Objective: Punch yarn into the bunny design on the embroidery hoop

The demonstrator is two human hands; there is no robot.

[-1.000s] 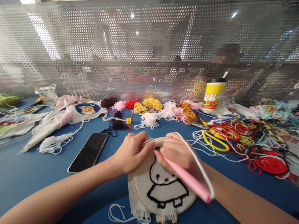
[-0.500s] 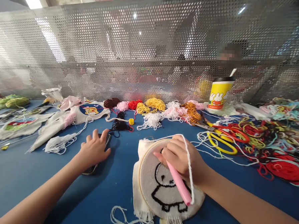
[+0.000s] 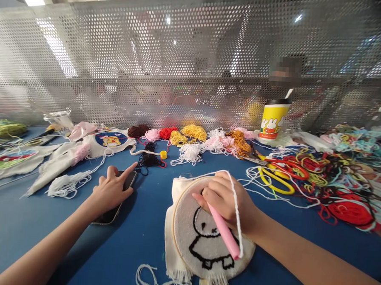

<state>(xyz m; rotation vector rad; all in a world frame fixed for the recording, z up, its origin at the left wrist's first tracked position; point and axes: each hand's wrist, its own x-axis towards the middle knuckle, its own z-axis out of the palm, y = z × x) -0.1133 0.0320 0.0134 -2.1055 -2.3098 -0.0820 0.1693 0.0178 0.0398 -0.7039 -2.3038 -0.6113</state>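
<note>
Pink punch needle [image 3: 224, 231] gripped in right hand [image 3: 226, 199] over hoop [image 3: 185, 240] — long axis toward five o'clock. Left hand [image 3: 111, 190] open on phone [image 3: 115, 197], nine o'clock of hoop — forefinger extended.

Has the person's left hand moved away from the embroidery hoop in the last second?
Yes. The left hand left the embroidery hoop and went leftward to the phone, where its fingers now rest.

Blue table [image 3: 19, 231], perforated metal screen [image 3: 182, 61] behind.
</note>
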